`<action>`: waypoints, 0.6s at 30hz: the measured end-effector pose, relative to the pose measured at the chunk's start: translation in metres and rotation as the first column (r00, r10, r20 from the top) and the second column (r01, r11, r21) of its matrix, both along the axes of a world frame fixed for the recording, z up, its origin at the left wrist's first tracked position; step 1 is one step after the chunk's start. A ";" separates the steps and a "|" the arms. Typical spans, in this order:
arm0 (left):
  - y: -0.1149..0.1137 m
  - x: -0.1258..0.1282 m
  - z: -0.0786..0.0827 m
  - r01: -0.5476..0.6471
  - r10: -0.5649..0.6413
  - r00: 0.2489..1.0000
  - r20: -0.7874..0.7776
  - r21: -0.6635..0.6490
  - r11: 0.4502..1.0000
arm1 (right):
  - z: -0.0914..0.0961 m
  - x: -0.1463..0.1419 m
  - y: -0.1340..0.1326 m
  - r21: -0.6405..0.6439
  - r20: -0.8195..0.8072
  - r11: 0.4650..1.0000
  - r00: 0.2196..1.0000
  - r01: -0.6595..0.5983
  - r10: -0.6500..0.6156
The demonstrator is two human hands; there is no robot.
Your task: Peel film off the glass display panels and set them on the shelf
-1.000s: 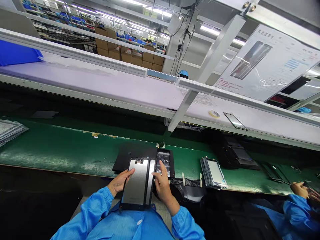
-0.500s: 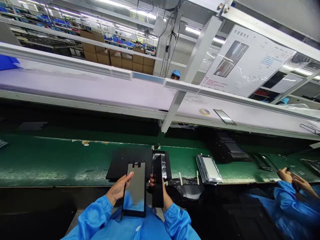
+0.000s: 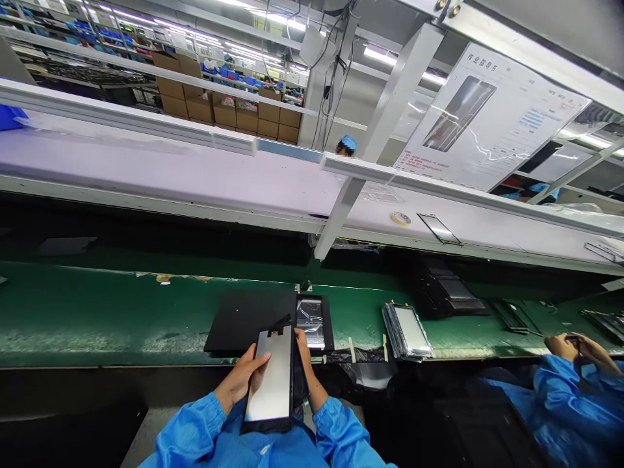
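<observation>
Both hands gripping panel (image 3: 273, 383): left hand (image 3: 238, 383) clasping left edge, right hand (image 3: 305, 374) right edge. Panel lying lengthwise toward mat (image 3: 244, 318), overhanging belt (image 3: 97, 318) edge.

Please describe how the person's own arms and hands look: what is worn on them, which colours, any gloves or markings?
Both arms wear long bright blue sleeves of thin, slightly shiny fabric, gathered at the wrists in elastic-looking cuffs. The left hand and the right hand are bare: no gloves show, and no rings or watch can be seen. The sleeves show no printed markings. The garment's front is the same blue.
</observation>
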State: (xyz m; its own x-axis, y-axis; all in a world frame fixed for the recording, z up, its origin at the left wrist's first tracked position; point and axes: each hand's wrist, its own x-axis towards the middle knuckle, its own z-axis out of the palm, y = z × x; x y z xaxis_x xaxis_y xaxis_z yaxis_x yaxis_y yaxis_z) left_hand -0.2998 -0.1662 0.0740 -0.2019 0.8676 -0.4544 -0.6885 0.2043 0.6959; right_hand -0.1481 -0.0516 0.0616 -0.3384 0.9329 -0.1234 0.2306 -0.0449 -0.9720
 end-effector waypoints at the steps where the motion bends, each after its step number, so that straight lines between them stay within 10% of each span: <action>1: 0.000 0.001 -0.003 -0.034 0.034 0.998 -0.048 -0.004 0.999 | 0.004 0.006 0.003 -0.064 -0.014 0.998 1.000 -0.005 0.004; 7: 0.008 0.001 -0.025 -0.193 0.198 0.961 -0.191 0.044 0.980 | 0.016 0.027 -0.018 -0.332 -0.362 0.916 0.927 -0.224 0.096; 13: 0.016 -0.003 -0.029 -0.315 0.309 0.935 -0.175 -0.010 0.949 | -0.002 0.022 -0.045 -0.031 -0.109 0.983 0.978 -0.184 0.179; 18: 0.018 -0.017 -0.034 -0.083 0.076 0.992 -0.104 -0.068 0.994 | -0.034 0.022 -0.056 0.037 -0.092 0.991 0.987 -0.132 0.135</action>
State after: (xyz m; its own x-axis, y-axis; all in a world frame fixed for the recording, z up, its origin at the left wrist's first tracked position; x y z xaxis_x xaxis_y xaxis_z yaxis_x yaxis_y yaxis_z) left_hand -0.3165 -0.1483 0.0400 -0.3168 0.8129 -0.4887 -0.6314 0.2038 0.7482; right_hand -0.1262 -0.1075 0.0278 -0.4686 0.8816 -0.0570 0.1396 0.0102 -0.9902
